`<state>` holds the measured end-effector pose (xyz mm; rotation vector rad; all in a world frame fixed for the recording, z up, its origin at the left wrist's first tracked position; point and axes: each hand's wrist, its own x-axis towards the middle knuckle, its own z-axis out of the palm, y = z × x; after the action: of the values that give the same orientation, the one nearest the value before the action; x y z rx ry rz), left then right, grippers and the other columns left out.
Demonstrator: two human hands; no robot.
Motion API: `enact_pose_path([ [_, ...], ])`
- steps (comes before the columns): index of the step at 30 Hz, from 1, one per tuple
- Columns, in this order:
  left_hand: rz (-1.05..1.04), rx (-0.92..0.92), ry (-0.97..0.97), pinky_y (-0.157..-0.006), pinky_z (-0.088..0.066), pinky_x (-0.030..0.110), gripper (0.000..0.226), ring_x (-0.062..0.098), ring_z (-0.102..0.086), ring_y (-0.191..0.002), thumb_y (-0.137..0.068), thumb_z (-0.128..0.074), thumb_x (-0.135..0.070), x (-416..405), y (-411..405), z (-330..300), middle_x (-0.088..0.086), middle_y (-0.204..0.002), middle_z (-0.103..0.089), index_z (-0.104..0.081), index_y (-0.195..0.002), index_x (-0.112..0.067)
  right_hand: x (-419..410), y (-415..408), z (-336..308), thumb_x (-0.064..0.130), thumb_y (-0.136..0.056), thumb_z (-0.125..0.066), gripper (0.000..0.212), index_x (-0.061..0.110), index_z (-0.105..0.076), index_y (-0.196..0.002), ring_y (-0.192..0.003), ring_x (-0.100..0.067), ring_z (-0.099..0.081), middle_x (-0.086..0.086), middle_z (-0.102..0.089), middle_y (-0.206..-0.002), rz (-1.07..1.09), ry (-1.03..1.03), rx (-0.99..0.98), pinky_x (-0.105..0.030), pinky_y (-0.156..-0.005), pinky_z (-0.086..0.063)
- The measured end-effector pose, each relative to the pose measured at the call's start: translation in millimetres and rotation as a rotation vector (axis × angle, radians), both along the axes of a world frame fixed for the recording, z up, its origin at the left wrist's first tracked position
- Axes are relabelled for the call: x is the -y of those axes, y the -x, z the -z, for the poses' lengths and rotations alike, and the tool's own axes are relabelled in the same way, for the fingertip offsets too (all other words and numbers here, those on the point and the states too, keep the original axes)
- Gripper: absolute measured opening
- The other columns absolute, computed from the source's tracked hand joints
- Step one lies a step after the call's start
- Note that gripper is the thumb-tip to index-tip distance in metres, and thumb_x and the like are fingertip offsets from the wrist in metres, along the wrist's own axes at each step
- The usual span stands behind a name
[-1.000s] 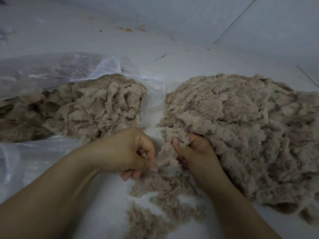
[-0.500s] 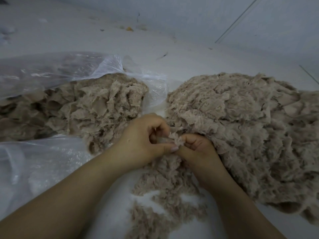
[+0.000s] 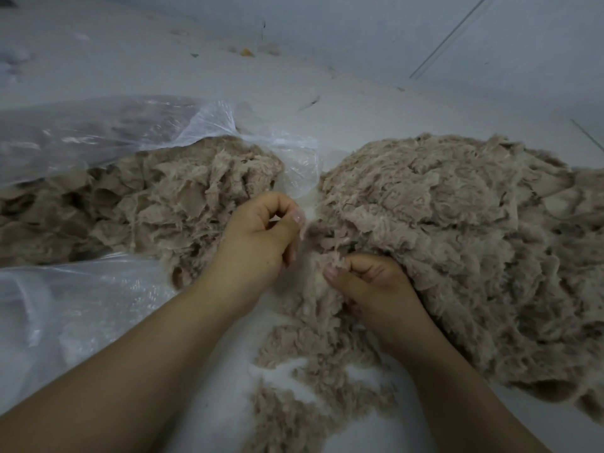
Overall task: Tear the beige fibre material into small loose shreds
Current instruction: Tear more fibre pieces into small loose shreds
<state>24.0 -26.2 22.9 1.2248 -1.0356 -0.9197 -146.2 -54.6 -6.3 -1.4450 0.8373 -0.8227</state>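
Fibre (image 3: 322, 256) in a thin beige tuft sits between the two hands, low in the middle of the view. The right hand (image 3: 372, 282) has its thumb and bent fingers clenched on the near end of this tuft, knuckles toward the camera, with frayed strands sticking up above the thumb. The left hand (image 3: 261, 237) is just up and to the left of that grip, curled into a loose fist; its thumb tip (image 3: 296, 219) meets the forefinger, and a few wisps hang beside it, but whether it actually pinches any strands cannot be told. The two hands are close but not touching.

Right behind and to the right of the right hand's grip rises a big heap (image 3: 464, 243) of the same fibre, and the back of that hand presses against its edge. Below the grip, toward the camera, small shreds (image 3: 313, 380) lie scattered on the pale floor (image 3: 359, 103). Left of the left hand, a clear plastic bag (image 3: 98, 132) lies open on its side, and more clumped fibre (image 3: 157, 207) spills out of its mouth, reaching almost to the left wrist. Both bare forearms come in from the bottom edge.
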Motion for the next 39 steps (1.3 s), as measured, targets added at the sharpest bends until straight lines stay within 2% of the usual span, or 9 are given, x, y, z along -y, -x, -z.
enact_pose_path([
  [4, 0.277, 0.151, -0.036, -0.042, -0.032, 0.021, 0.027, 0.018, -0.039, -0.042, -0.081, -0.071, -0.01, -5, -12, -1, 0.018, -0.049, -0.044, -0.056, -0.059, -0.007, 0, 0, 1, 0.034, -0.085, -0.065, 0.037, 0.009, -0.05, -0.061, -0.042, -0.008, -0.029, -0.001, -0.036, -0.051, 0.096, -0.086, 0.053, -0.016, -0.041, -0.027],
  [8, 0.712, 0.366, -0.167, -0.044, -0.034, 0.02, 0.034, 0.011, -0.04, -0.041, -0.075, -0.083, -0.019, -12, -27, -8, 0.002, -0.047, -0.049, -0.057, -0.057, -0.006, -2, -1, 1, 0.039, -0.083, -0.069, 0.031, 0.021, -0.059, -0.06, -0.043, -0.007, -0.037, 0.005, -0.043, -0.05, 0.139, -0.119, 0.081, -0.019, -0.044, -0.031],
  [13, 0.407, 0.237, -0.288, -0.037, -0.036, 0.02, 0.046, 0.014, -0.045, -0.04, -0.067, -0.079, -0.046, -11, 0, 1, 0.001, -0.053, -0.052, -0.061, -0.078, -0.006, 0, 0, 2, 0.038, -0.085, -0.062, 0.028, 0.022, -0.065, -0.062, -0.044, -0.004, -0.04, 0.007, -0.048, -0.051, 0.136, -0.117, 0.087, -0.017, -0.043, -0.035],
  [15, 0.445, 0.281, -0.298, -0.039, -0.038, 0.023, 0.021, 0.014, -0.046, -0.04, -0.079, -0.079, -0.029, -10, 7, 4, -0.005, -0.049, -0.052, -0.067, -0.064, -0.02, 0, 0, 2, 0.039, -0.081, -0.063, 0.029, 0.021, -0.062, -0.059, -0.043, -0.004, -0.039, 0.005, -0.048, -0.049, 0.151, -0.135, 0.097, -0.017, -0.043, -0.035],
  [17, 0.475, 0.301, -0.326, -0.038, -0.041, 0.023, 0.036, 0.016, -0.048, -0.036, -0.081, -0.078, -0.016, -10, 3, 6, 0.0, -0.046, -0.052, -0.06, -0.052, -0.024, 1, -1, 1, 0.039, -0.08, -0.068, 0.031, 0.021, -0.06, -0.057, -0.041, -0.003, -0.039, 0.006, -0.047, -0.047, 0.173, -0.15, 0.1, -0.015, -0.041, -0.035],
  [22, 0.585, 0.272, -0.319, -0.034, -0.039, 0.018, 0.027, 0.015, -0.053, -0.033, -0.078, -0.077, -0.001, -11, -13, -2, 0.02, -0.05, -0.058, -0.063, -0.063, -0.017, 2, -3, 1, 0.029, -0.09, -0.06, 0.043, 0.022, -0.057, -0.047, -0.038, -0.004, -0.034, 0.005, -0.045, -0.045, 0.196, -0.146, 0.13, -0.016, -0.038, -0.031],
  [29, 0.884, 0.414, -0.354, -0.039, -0.038, 0.018, 0.011, 0.008, -0.047, -0.033, -0.081, -0.073, -0.002, -14, -28, -12, 0.001, -0.044, -0.058, -0.069, -0.074, -0.009, 2, -1, 3, 0.014, -0.099, -0.047, 0.058, 0.02, -0.05, -0.041, -0.035, -0.005, -0.027, 0.004, -0.036, -0.04, 0.295, -0.132, 0.069, -0.016, -0.036, -0.025],
  [35, 0.496, 0.378, -0.296, -0.037, -0.035, 0.019, 0.037, 0.011, -0.045, -0.034, -0.065, -0.084, -0.041, -12, -9, -4, 0.008, -0.051, -0.057, -0.065, -0.069, -0.009, -1, -1, 4, 0.036, -0.079, -0.074, 0.047, -0.004, -0.054, -0.068, -0.054, -0.02, -0.038, -0.017, -0.045, -0.056, 0.162, -0.061, 0.07, -0.031, -0.052, -0.036],
  [39, 0.272, 0.268, -0.205, -0.037, -0.039, 0.025, 0.03, 0.013, -0.05, -0.036, -0.076, -0.081, -0.028, -9, 9, 4, 0.013, -0.063, -0.061, -0.057, -0.081, -0.01, -2, -1, 2, 0.048, -0.074, -0.073, 0.065, -0.014, -0.057, -0.083, -0.07, -0.028, -0.046, -0.038, -0.049, -0.068, 0.117, -0.074, 0.096, -0.043, -0.065, -0.039],
])
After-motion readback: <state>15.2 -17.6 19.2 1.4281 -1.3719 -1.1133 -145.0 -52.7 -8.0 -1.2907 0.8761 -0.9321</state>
